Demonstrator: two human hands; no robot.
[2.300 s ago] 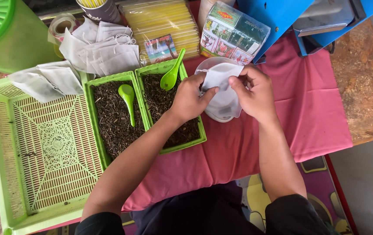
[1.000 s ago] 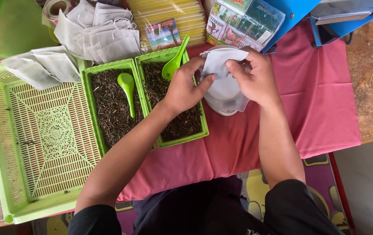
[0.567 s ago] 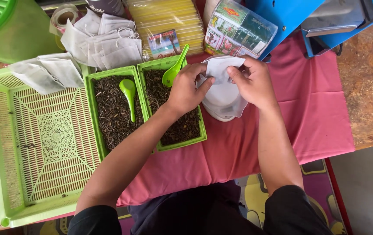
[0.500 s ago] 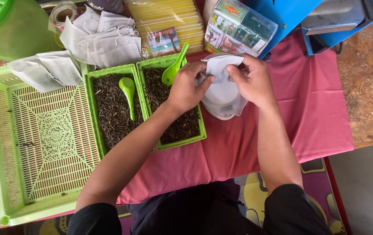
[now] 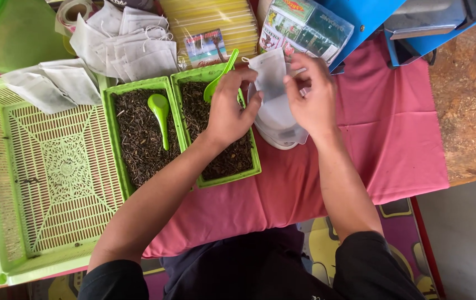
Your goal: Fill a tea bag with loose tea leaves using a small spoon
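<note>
From the head view, I hold a small white filter bag (image 5: 270,75) between both hands at about twelve o'clock, just above a white bowl-like container (image 5: 277,125) on the pink cloth (image 5: 393,133) that covers the surface. My left hand (image 5: 229,108) pinches the bag's left edge with thumb and fingertips closed on it; my right hand (image 5: 310,94) pinches the right edge the same way.

The bag looks very light, thin and limp, so I judge it would crumple or tear under a hard pull. The top corners seem the best place to take hold, with a light pinch that keeps the mouth spread. It is pale, slightly see-through and roughly rectangular, hanging upright; whether anything is inside, I cannot tell.

At nine o'clock from my left hand stand two green trays of dark dried leaves (image 5: 138,133), each with a green scoop (image 5: 160,111). At ten o'clock lies a heap of spare white bags (image 5: 127,44). Far left sits a slotted green basket (image 5: 49,178).
</note>
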